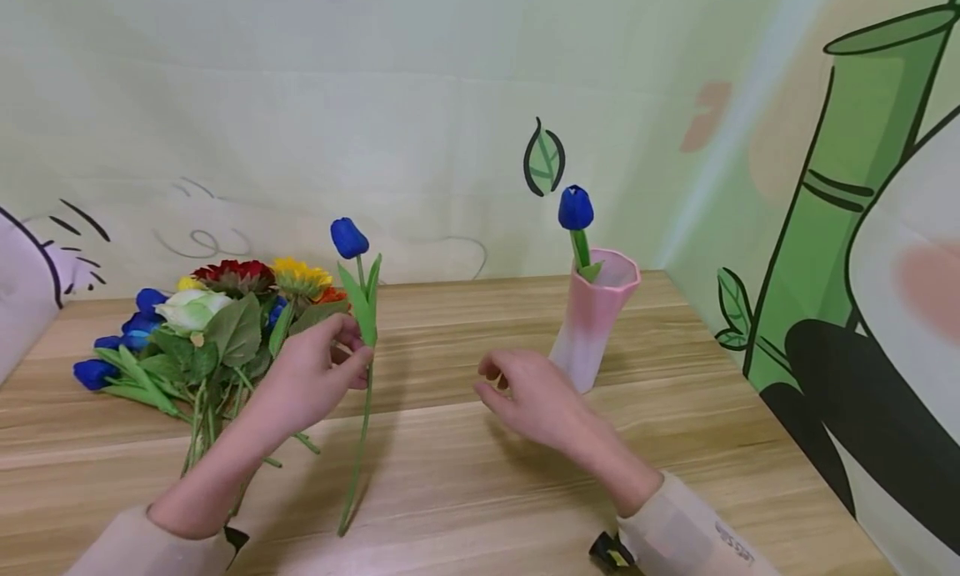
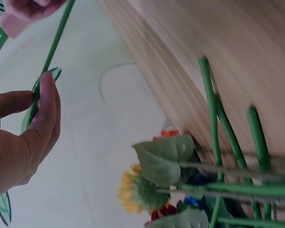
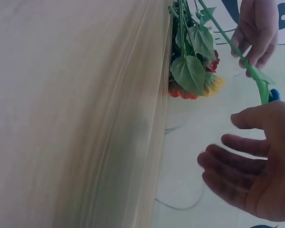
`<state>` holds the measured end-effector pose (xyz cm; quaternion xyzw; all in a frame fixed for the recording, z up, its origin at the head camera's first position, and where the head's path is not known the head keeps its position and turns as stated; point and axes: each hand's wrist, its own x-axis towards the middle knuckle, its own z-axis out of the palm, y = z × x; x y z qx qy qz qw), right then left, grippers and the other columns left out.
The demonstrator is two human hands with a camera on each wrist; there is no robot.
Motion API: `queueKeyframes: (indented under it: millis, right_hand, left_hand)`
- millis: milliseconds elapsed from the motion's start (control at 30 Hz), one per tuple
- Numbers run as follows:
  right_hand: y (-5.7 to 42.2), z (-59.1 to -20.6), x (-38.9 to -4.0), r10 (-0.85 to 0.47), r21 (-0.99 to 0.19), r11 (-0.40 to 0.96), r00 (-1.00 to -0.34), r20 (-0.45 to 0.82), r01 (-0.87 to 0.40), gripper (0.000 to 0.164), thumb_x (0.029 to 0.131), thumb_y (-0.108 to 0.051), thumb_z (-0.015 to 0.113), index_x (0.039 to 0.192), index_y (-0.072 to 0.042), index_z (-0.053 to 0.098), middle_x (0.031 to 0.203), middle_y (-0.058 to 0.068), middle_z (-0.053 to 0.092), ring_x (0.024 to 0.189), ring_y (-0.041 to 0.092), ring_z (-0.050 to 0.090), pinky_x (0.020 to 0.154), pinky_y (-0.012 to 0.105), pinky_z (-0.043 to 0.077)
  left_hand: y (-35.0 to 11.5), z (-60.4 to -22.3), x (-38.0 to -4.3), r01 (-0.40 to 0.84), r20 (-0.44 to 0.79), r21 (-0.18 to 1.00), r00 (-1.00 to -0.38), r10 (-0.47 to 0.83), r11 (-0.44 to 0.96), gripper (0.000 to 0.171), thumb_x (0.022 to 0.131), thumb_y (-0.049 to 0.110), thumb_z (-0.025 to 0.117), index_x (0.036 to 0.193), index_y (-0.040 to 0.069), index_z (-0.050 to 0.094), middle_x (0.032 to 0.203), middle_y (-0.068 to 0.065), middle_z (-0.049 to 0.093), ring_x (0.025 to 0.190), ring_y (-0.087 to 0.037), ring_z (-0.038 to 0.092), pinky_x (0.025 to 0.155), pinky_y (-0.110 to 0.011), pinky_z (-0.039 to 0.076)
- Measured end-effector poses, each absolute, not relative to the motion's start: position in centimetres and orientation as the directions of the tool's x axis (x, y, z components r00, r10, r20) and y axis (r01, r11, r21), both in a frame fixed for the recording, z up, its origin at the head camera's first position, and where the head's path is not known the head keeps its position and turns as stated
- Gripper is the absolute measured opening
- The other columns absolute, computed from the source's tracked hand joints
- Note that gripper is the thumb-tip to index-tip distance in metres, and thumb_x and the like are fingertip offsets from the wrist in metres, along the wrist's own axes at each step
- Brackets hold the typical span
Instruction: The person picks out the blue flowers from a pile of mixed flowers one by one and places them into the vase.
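Note:
My left hand [image 1: 318, 372] pinches the stem of a blue tulip [image 1: 349, 238] between thumb and fingers, just below its leaves. The tulip stands nearly upright, bloom at the top, its bare stem hanging toward the tabletop. In the left wrist view the green stem [image 2: 59, 38] runs up from the pinching fingers. My right hand [image 1: 536, 397] is held over the table with nothing in it, fingers loosely bent, in front of the vase. A pink and white vase [image 1: 592, 326] holds another blue tulip [image 1: 576, 207], which leans against the left of its rim.
On the left of the wooden table [image 1: 450, 493] lies a pile of flowers, with a white rose [image 1: 193, 309], a dark red flower [image 1: 234, 276], a yellow sunflower [image 1: 300, 277] and several blue tulips. Their stems point toward me. A printed backdrop [image 1: 420, 126] rises behind the table.

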<state>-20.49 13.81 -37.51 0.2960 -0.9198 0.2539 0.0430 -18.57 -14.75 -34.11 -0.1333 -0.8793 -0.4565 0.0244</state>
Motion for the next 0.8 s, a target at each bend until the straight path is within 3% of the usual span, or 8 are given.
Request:
queueKeyframes:
  millis: [133, 400, 567, 800]
  right_hand:
    - [13.4, -37.5, -20.3, -0.548, -0.52, 0.615, -0.796, 0.259, -0.593, 0.006, 0.099, -0.017, 0.068, 0.101, -0.011, 0.07, 0.087, -0.007, 0.067, 0.08, 0.007, 0.062, 0.071, 0.026, 0.055]
    - [12.3, -37.4, -19.9, -0.587, -0.586, 0.503, -0.749, 0.308, -0.635, 0.006, 0.1, -0.015, 0.067, 0.103, -0.01, 0.069, 0.087, -0.007, 0.068, 0.08, 0.005, 0.064, 0.069, 0.03, 0.058]
    - [11.6, -37.0, -19.5, -0.584, -0.67, 0.439, -0.757, 0.293, -0.598, 0.013, 0.101, -0.016, 0.067, 0.109, -0.006, 0.07, 0.094, -0.003, 0.072, 0.085, 0.007, 0.066, 0.072, 0.025, 0.057]
    - [10.9, -36.8, -19.2, -0.578, -0.769, 0.366, -0.776, 0.253, -0.523, 0.017, 0.1, -0.014, 0.07, 0.111, -0.002, 0.071, 0.093, 0.0, 0.074, 0.082, 0.009, 0.07, 0.071, 0.028, 0.059]
  left_hand:
    - [-13.6, -34.2, -18.4, 0.248, 0.156, 0.833, -0.963, 0.22, 0.494, 0.022, 0.103, 0.009, 0.061, 0.12, -0.005, 0.059, 0.104, -0.016, 0.063, 0.08, -0.021, 0.073, 0.066, -0.03, 0.06]
    - [-11.9, -34.6, -18.0, 0.233, 0.15, 0.897, -0.96, 0.237, 0.376, 0.02, 0.103, 0.006, 0.062, 0.119, -0.004, 0.057, 0.105, -0.018, 0.06, 0.082, -0.026, 0.073, 0.069, -0.031, 0.061]
    - [-10.9, -35.0, -17.8, 0.236, 0.153, 0.918, -0.952, 0.266, 0.317, 0.017, 0.102, 0.002, 0.062, 0.116, -0.006, 0.058, 0.103, -0.018, 0.06, 0.083, -0.026, 0.073, 0.071, -0.031, 0.061]
    - [-10.0, -35.5, -17.5, 0.227, 0.152, 0.937, -0.95, 0.274, 0.265, 0.014, 0.102, -0.001, 0.062, 0.114, -0.006, 0.059, 0.102, -0.018, 0.059, 0.086, -0.026, 0.072, 0.073, -0.034, 0.061]
